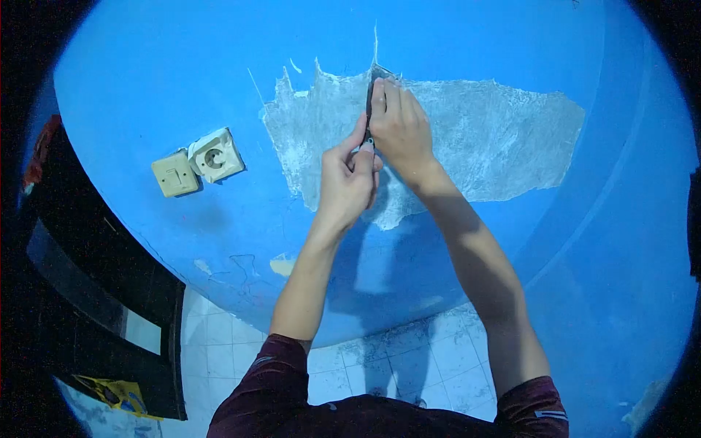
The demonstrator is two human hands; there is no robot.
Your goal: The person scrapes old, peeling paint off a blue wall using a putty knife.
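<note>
A: 2 hands on 1 tool. Left hand point(348, 177)?
B: Grasping the lower end of the dark scraper-like tool point(369, 108), thumb and fingers closed on it.
A: Right hand point(401, 130)?
B: Fingers pressed along its upper part, just above the left.
A: Tool position?
B: Roughly upright, at the top edge of the bare grey patch point(496, 139) on the blue wall point(467, 44). Exact tool type unclear.

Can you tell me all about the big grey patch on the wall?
The grey patch is wide, with jagged edges and whitish smears, like bare plaster where blue paint is gone. It sits right of the socket. The left hand and right hand hold a dark tool at its upper edge.
</note>
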